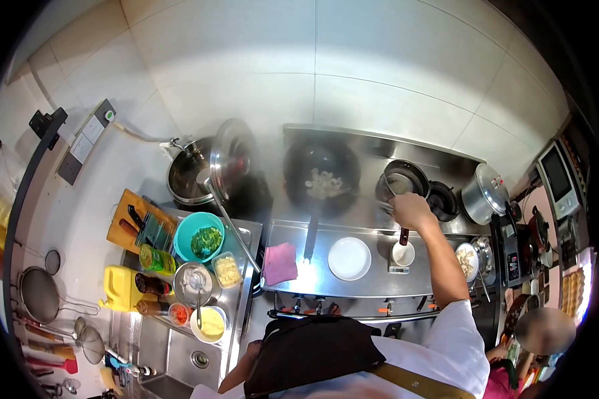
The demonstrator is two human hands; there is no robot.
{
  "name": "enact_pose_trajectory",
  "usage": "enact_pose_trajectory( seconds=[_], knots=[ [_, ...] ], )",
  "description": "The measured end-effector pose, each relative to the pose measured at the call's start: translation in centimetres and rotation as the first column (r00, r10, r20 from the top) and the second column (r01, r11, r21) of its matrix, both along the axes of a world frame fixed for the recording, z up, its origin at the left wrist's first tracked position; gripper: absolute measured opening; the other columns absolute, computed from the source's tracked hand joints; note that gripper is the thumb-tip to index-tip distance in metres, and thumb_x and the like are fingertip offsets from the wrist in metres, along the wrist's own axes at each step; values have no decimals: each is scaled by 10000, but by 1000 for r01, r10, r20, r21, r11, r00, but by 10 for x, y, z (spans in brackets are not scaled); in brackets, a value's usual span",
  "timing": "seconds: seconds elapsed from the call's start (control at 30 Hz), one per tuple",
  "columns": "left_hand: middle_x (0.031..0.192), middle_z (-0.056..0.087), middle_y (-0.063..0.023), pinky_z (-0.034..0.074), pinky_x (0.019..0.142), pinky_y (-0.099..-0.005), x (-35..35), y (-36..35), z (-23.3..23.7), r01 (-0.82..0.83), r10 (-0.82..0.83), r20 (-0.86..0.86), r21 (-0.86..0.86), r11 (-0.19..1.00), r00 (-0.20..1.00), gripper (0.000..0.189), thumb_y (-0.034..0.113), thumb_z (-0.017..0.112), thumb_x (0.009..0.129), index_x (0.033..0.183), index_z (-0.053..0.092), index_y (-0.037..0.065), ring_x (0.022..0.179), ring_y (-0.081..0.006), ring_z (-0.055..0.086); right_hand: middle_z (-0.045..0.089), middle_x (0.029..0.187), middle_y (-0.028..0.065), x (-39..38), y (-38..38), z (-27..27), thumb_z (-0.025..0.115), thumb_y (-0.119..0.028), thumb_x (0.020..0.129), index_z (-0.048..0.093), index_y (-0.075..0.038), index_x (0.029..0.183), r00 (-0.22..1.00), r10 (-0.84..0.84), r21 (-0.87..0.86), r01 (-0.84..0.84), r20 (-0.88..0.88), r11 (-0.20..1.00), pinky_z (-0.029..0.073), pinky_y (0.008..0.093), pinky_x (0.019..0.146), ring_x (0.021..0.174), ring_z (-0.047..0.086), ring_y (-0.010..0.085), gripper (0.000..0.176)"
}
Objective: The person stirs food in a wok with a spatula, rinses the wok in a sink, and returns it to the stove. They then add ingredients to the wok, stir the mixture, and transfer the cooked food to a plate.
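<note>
My right hand (411, 211) is closed around a utensil with a brown handle (404, 237), whose end sticks out below the fist. The utensil's other end is hard to make out beside a dark pot (407, 178). Just below the hand, a white cup (402, 254) stands on a small scale (399, 270). My left hand (253, 348) is low beside the dark apron, its fingers hidden. Pale pieces (324, 184) lie in a steaming wok (321, 156). A white plate (349, 259) and a pink cloth (280, 263) rest on the steel counter (313, 229).
At left are a lidded pot (190, 174), a teal bowl of greens (185, 236), a knife block (128, 219), a yellow jug (120, 290) and a sink (180, 352). A pressure cooker (484, 193) stands right. Another person (502, 382) is at lower right.
</note>
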State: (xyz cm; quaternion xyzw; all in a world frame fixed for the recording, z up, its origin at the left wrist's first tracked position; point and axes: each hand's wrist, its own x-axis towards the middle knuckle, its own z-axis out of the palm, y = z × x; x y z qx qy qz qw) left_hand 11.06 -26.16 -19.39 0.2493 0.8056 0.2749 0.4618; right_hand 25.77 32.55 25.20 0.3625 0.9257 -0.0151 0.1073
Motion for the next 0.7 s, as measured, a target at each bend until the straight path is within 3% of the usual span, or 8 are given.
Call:
enact_pose_trajectory(
  seconds=[0.1, 0.23, 0.4, 0.57, 0.7],
  knots=[
    [1054, 684, -182, 480, 886, -364, -6, 5, -1, 280, -294, -177, -99, 955, 939, 324, 260, 499, 916, 1073, 674, 36, 992, -309, 640, 689, 885, 207, -12, 4, -26, 585, -113, 795, 714, -65, 895, 1000, -15, 19, 14, 27, 1000, 537, 487, 766, 860, 676, 377, 170],
    [1014, 688, -182, 484, 853, -365, -2, 19, 19, 27, -27, -8, -24, 999, 1000, 324, 264, 503, 918, 1051, 677, 26, 950, -283, 650, 685, 904, 216, -36, 11, -110, 577, -118, 799, 691, -65, 948, 983, -71, -28, 67, -169, 997, 537, 501, 758, 860, 674, 387, 195],
    [996, 690, -173, 485, 830, -374, 8, 19, 19, -176, 168, 74, 117, 977, 983, 311, 263, 506, 912, 1026, 685, 35, 926, -280, 650, 680, 869, 212, -65, -6, -145, 586, -182, 859, 612, -87, 1041, 882, -268, -128, 237, -386, 963, 525, 525, 720, 848, 663, 416, 207],
    [988, 689, -171, 486, 827, -376, 8, 11, 9, -117, 111, 62, 92, 989, 992, 304, 256, 501, 911, 1016, 688, 41, 922, -279, 647, 673, 850, 212, -65, -2, -199, 566, -166, 868, 589, -87, 1043, 872, -120, -24, 123, -475, 992, 522, 525, 705, 794, 660, 418, 194],
    [981, 688, -169, 487, 825, -377, 9, 4, 4, -24, 22, 30, 59, 998, 999, 299, 250, 497, 910, 1008, 691, 45, 919, -278, 645, 677, 859, 211, -42, -29, -189, 570, -144, 835, 615, -91, 1047, 897, -249, -82, 235, -364, 968, 525, 516, 712, 808, 665, 409, 223]
  ],
)
